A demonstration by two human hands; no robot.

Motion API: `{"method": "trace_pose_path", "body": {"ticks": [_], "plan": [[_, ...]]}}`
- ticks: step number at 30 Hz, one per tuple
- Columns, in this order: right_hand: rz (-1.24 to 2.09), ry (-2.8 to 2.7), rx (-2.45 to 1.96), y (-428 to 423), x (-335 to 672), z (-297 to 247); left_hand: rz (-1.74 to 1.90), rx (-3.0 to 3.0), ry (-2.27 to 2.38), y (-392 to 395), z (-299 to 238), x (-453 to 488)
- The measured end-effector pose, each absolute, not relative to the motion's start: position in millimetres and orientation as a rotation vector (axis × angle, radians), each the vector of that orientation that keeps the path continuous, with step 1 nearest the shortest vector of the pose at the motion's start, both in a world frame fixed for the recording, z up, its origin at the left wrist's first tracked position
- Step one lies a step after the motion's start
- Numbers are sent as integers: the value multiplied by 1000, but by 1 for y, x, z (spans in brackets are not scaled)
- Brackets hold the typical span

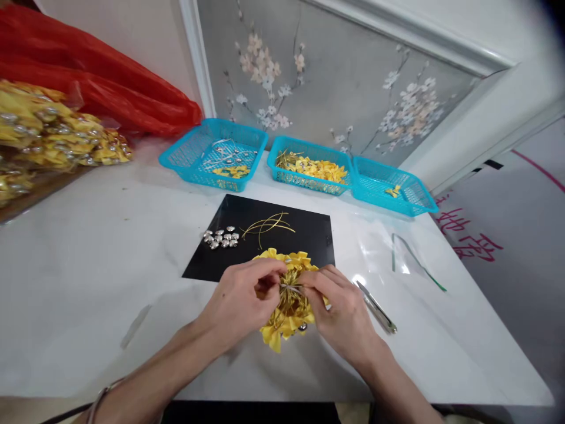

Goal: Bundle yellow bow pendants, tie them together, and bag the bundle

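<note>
A bunch of yellow ribbon bows [282, 324] faces outward in a ring, its gold wire stems [291, 299] gathered at the centre. Across those stems runs a thin pale strand [290, 287]. My left hand [247, 294] is closed in a pinch at the strand's left end. From the other side, my right hand [338, 306] pinches its right end, fingertips close to the stems. Part of the bunch is hidden behind both hands. Beyond it, a black mat [304, 235] holds several silver beads [223, 238] and loose gold wires [267, 225].
Three blue baskets stand along the wall: the left basket [176, 156], the middle basket [276, 141] and the right basket [417, 197]. A folding knife [377, 309] and a green strip [417, 265] lie at right. Bagged yellow bows [57, 132] are piled at far left, beside red plastic [110, 76].
</note>
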State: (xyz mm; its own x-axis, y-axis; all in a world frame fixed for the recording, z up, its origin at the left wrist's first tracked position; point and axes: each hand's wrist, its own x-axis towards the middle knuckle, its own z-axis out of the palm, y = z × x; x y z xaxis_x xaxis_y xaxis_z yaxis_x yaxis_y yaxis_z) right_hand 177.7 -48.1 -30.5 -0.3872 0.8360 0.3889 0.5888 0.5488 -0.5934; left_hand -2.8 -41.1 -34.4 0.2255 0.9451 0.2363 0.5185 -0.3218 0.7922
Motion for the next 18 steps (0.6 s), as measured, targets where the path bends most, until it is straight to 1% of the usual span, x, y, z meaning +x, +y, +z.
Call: {"method": "trace_pose_path", "body": {"ticks": [5,12,15,18], "plan": [[520,-2092,-1185,-47,177,-31,1033,1928,1343,-42,-39,-2],[530,-2047,-1239,-46,177,-34,937,1911,1355,-43,-36,-7],[568,-1974,-1272,-47,181,-32,888,1986,1341,-48,-28,-14],[578,-1950,-1292,-50,189,-29,933,2129,1383,-55,-19,-20]]}}
